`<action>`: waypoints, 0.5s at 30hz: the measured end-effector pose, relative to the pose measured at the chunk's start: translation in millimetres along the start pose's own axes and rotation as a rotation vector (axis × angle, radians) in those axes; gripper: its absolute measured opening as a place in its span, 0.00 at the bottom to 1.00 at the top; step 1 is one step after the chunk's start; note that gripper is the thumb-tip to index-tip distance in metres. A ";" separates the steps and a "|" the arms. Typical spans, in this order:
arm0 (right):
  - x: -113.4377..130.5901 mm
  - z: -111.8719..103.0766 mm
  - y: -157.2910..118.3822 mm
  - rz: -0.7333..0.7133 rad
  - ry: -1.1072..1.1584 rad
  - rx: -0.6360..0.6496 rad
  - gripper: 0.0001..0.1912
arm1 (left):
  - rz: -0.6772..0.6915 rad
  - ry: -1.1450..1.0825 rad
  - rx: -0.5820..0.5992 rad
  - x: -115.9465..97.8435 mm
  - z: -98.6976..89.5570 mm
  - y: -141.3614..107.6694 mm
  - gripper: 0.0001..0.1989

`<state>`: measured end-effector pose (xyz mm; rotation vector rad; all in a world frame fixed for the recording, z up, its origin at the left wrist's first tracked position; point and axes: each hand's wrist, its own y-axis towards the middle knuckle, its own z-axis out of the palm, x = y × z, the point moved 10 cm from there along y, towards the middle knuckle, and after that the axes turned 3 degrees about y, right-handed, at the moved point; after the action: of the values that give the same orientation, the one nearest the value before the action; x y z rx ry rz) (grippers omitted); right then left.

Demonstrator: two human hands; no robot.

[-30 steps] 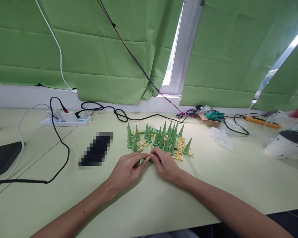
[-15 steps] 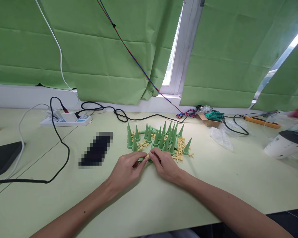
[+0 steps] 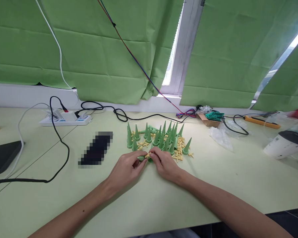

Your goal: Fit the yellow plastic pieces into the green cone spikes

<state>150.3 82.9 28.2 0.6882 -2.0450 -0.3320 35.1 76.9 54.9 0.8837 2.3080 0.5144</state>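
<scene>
Both hands meet at the near edge of a cluster of green plastic cones [image 3: 161,141]. My left hand [image 3: 125,168] is closed in a pinch around a small green plastic piece [image 3: 141,158], which its fingers partly cover. From the other side, my right hand [image 3: 167,166] pinches a small yellow plastic piece [image 3: 147,155] against it, at the left fingertips. A green round base [image 3: 150,160] shows just under the right fingers. Loose yellow pieces [image 3: 180,148] lie among the cones and to their right. Most cones stand upright on round bases.
On the left are a dark pixelated rectangle [image 3: 96,148], a white power strip [image 3: 66,119] and black cables [image 3: 69,152]. A small cardboard box [image 3: 208,121], a clear plastic bag [image 3: 221,138] and a white cup with a black lid [image 3: 284,145] are on the right.
The yellow piece between the fingertips has turned slightly and shifted a little upward. Both hands keep nearly the same place and grip.
</scene>
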 end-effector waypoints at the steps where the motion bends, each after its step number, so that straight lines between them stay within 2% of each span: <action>1: -0.4 0.2 0.1 0.000 0.000 0.001 0.10 | 0.002 0.000 0.002 0.0 0.3 0.0 0.07; 15: 2.4 1.2 1.5 -0.003 -0.096 0.018 0.14 | 0.018 -0.030 0.026 -2.3 2.1 -1.5 0.08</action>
<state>147.7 82.6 30.0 0.6984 -2.1402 -0.3548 37.2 74.5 53.5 0.9188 2.2865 0.4771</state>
